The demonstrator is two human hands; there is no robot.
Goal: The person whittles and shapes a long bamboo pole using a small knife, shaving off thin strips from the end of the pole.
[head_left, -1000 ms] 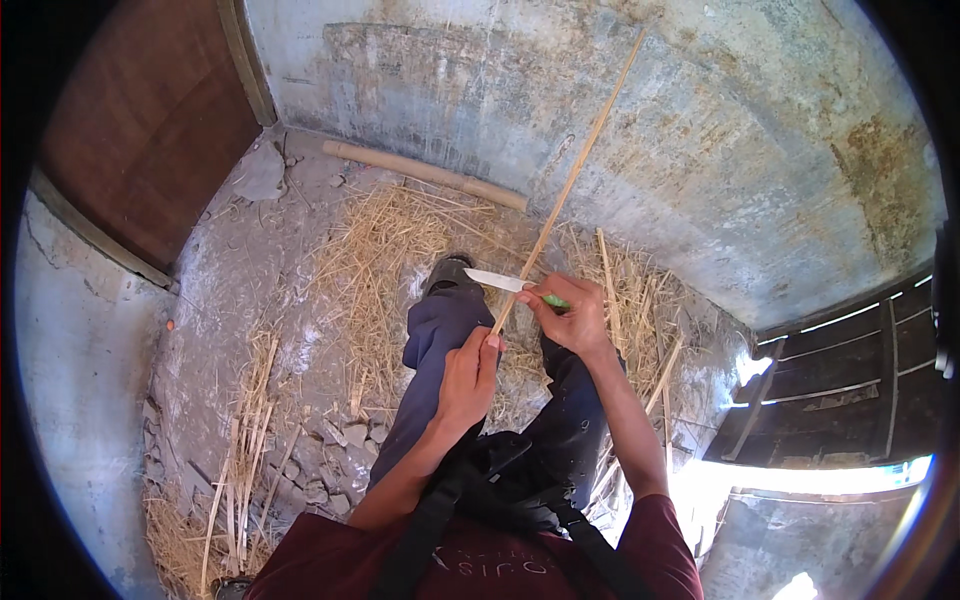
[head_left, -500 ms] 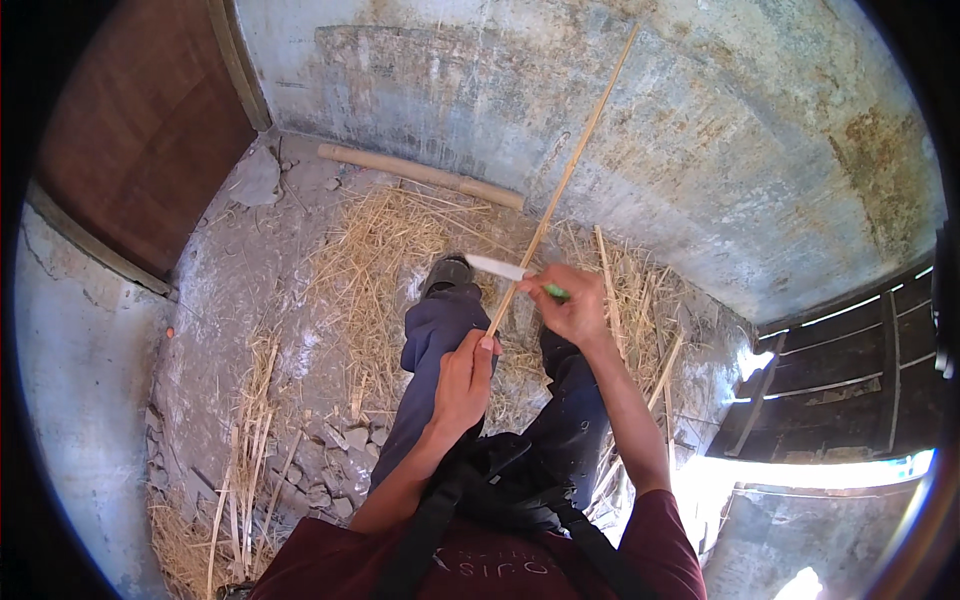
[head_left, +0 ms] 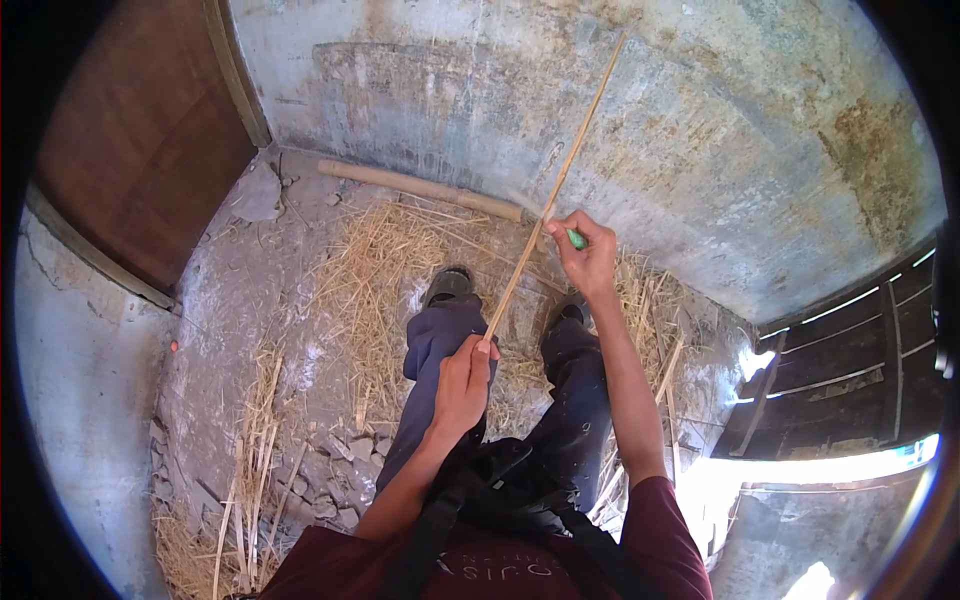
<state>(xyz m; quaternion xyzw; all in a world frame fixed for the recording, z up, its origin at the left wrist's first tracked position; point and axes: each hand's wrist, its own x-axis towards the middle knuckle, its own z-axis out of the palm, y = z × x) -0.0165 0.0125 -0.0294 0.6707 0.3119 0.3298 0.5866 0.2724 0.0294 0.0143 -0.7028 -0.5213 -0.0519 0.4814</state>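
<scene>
My left hand (head_left: 462, 384) grips the near end of a long thin cane strip (head_left: 556, 187) that slants up and away toward the wall. Farther out, my right hand (head_left: 588, 252) is closed on a knife with a green handle (head_left: 576, 239); its blade is blurred and lies against the strip at about its middle. Both hands hover above my legs in dark blue trousers (head_left: 440, 345), over a floor strewn with straw shavings.
A thick wooden pole (head_left: 420, 187) lies along the foot of the stained concrete wall (head_left: 700, 140). A brown wooden door (head_left: 130, 150) is at left. Loose straw (head_left: 370, 280) and cut strips (head_left: 255, 440) cover the ground; rubble stones (head_left: 330, 470) lie near my left side.
My right hand with the knife has slid up along the strip, away from me toward the wall. My left hand has kept its hold on the near end.
</scene>
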